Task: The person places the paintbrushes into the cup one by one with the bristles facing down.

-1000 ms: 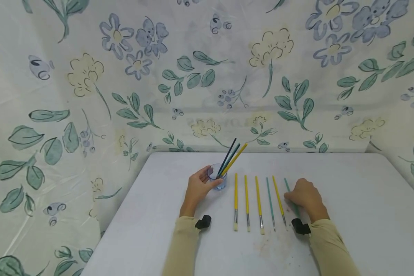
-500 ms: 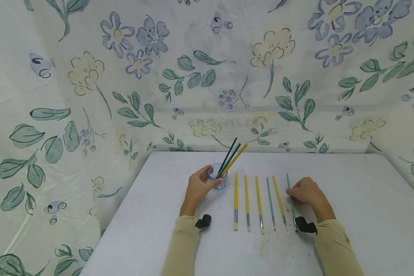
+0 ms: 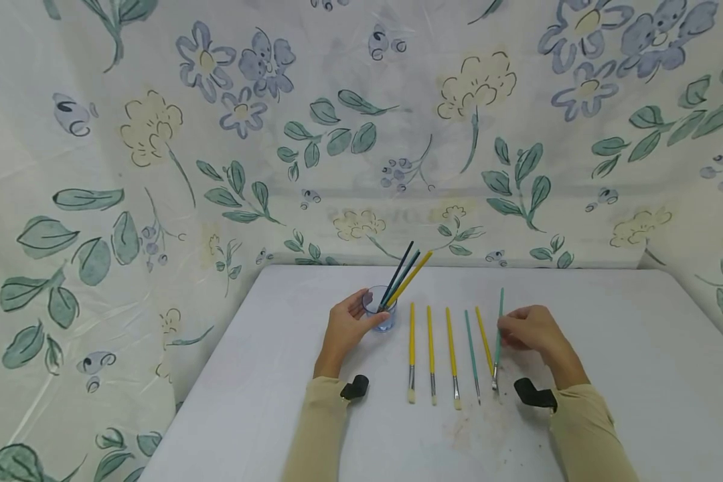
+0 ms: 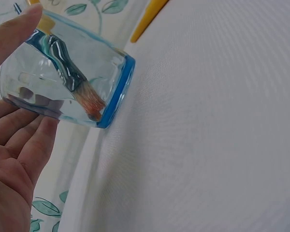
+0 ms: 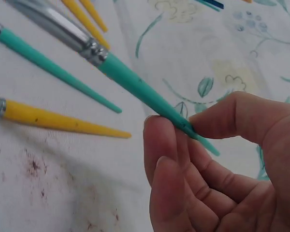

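My left hand (image 3: 351,328) grips a clear blue-tinted glass (image 4: 82,72) at the table's back middle, thumb on one side and fingers on the other. Several paintbrushes (image 3: 405,278) lean in it, bristles down, with dark, teal and yellow handles. My right hand (image 3: 533,333) pinches a teal paintbrush (image 5: 140,89) by its handle between thumb and fingertips. Its metal ferrule and bristles point toward the table's near side, overlapping the rightmost yellow paintbrush (image 3: 484,338) in the head view. To the left lies another teal paintbrush (image 3: 472,348).
Three yellow paintbrushes (image 3: 449,341) lie side by side between the glass and the teal brush, bristles toward the near side. Reddish-brown specks (image 3: 466,428) mark the white table (image 3: 247,402). Floral cloth (image 3: 337,167) hangs behind it.
My right hand has lifted the teal paintbrush from the right end of the row and carried it slightly left, over the neighbouring yellow brush. The left hand and glass have stayed still.
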Motion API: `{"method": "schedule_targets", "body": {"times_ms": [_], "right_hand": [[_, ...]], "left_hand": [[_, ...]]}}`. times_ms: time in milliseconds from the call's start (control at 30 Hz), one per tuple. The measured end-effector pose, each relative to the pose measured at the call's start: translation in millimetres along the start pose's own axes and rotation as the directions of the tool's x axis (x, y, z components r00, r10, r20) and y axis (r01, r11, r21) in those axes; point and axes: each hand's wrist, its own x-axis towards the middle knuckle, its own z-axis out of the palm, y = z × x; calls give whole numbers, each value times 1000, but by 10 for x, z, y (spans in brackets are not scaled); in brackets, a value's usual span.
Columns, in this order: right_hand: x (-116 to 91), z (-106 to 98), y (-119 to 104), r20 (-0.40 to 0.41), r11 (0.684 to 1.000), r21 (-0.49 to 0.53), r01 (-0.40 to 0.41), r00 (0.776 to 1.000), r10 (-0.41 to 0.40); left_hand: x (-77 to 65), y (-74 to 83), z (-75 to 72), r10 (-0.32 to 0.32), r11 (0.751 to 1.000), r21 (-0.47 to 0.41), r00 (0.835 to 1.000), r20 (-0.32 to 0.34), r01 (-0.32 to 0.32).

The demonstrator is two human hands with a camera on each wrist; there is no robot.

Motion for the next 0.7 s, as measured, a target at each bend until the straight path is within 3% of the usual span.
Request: {"method": "schedule_targets", "body": {"times_ms": [333, 700], "right_hand": [[-23, 8, -81, -27, 985, 164, 57, 998, -53], [-78, 69, -249, -86, 933, 335, 129, 991, -106]], "left_hand": [[8, -21, -1, -6, 1000, -9, 1000, 1, 6], [1, 2, -8, -13, 1000, 5, 1000, 3, 13]]}}
